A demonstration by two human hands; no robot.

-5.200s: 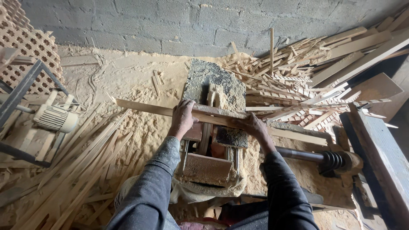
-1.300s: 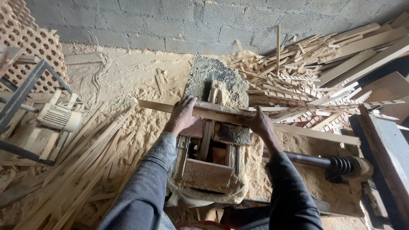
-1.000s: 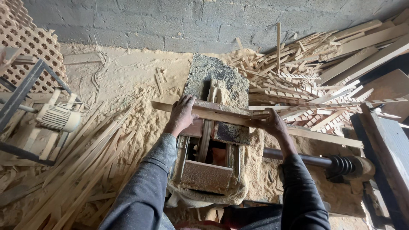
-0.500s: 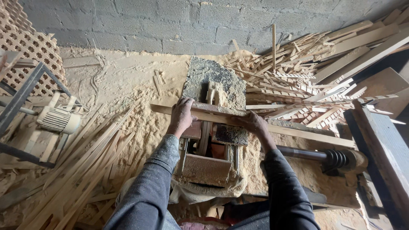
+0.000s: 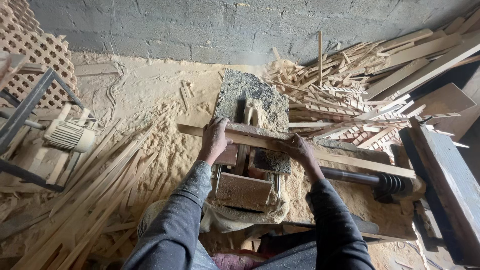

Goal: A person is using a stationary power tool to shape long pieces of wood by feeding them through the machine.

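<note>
Both hands clamped on a long wood strip laid across the sawdust-caked cutting machine.

Left hand (image 5: 214, 140) presses the wood strip (image 5: 260, 141) near its left end; right hand (image 5: 298, 150) grips it just right of the machine (image 5: 252, 150) top. Since half a second ago the strip has slid slightly left, both hands travelling with it, so the feed looks mid-pass. Offcut pile (image 5: 340, 95) behind right, motor (image 5: 70, 135) on the floor at left.
</note>
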